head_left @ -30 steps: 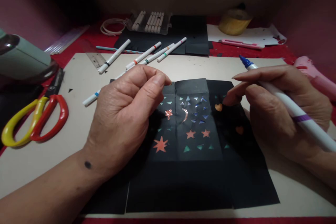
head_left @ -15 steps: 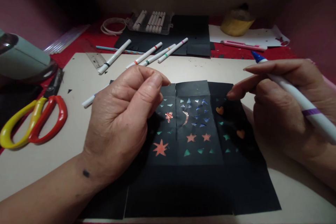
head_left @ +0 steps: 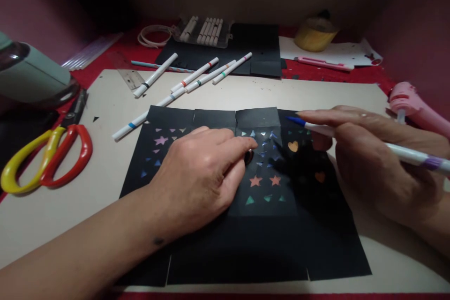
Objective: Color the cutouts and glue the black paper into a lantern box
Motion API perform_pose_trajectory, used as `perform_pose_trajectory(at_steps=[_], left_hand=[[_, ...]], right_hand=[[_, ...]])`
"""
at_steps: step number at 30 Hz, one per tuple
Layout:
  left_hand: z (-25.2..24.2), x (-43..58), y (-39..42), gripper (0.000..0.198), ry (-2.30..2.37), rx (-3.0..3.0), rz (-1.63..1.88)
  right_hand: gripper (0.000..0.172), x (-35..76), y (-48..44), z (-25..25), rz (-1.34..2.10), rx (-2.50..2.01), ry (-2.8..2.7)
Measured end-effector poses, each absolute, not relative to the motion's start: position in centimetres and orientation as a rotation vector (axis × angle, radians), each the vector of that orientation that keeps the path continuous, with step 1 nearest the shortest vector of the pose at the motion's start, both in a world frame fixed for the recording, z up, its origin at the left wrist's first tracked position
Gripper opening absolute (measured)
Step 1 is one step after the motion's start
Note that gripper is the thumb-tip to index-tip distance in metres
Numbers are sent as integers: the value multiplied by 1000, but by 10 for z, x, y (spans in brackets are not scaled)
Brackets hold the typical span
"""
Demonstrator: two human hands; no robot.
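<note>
Sheet of folded black paper (head_left: 267,248) lies before me, with coloured star, heart and triangle shapes on its panels. My left hand (head_left: 207,168) rests palm down on its middle; the index finger stretches right beside the blue triangles (head_left: 263,153), and the other fingers are mostly hidden. Over the right panel, my right hand (head_left: 376,164) holds a white marker (head_left: 408,152) with a purple band. Its uncapped blue tip points left, above an orange heart (head_left: 293,146) and apart from the paper as far as I can see. My right hand's shadow darkens that panel.
White markers (head_left: 195,75) lie behind the paper on the pale board (head_left: 52,225). Scissors (head_left: 66,154) with yellow and red handles lie at left, near a bottle (head_left: 31,72). Behind are a marker case (head_left: 204,33), tape roll (head_left: 316,33) and pink cutter (head_left: 325,63); a pink glue gun (head_left: 408,98) sits right.
My left hand has come down onto the paper and turned from a pinched fist to an extended finger. The marker in my right hand has lowered and swung level, its tip leftward.
</note>
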State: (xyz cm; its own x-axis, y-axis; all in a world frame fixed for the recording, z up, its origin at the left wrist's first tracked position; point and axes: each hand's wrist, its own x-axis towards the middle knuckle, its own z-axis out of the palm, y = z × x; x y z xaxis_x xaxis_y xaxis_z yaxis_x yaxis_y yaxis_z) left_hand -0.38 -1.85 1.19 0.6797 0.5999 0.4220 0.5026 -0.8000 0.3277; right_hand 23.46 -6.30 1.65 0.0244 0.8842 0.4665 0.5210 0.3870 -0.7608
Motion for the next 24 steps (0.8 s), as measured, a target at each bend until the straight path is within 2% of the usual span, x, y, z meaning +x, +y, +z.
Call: perform_pose_trajectory(at_steps=[6,13,24], left_hand=[[8,-3,-19,28,917,2841,728],[6,-1,-25,27,881,3028,631],[4,1,-31,29,833,3115,644]], right_hand=[[23,232,-67,12,543,-1298,-1595],[7,227,-68,17,470,-1386,-1738],[2,225,-63,22,376,-1349,-1869]])
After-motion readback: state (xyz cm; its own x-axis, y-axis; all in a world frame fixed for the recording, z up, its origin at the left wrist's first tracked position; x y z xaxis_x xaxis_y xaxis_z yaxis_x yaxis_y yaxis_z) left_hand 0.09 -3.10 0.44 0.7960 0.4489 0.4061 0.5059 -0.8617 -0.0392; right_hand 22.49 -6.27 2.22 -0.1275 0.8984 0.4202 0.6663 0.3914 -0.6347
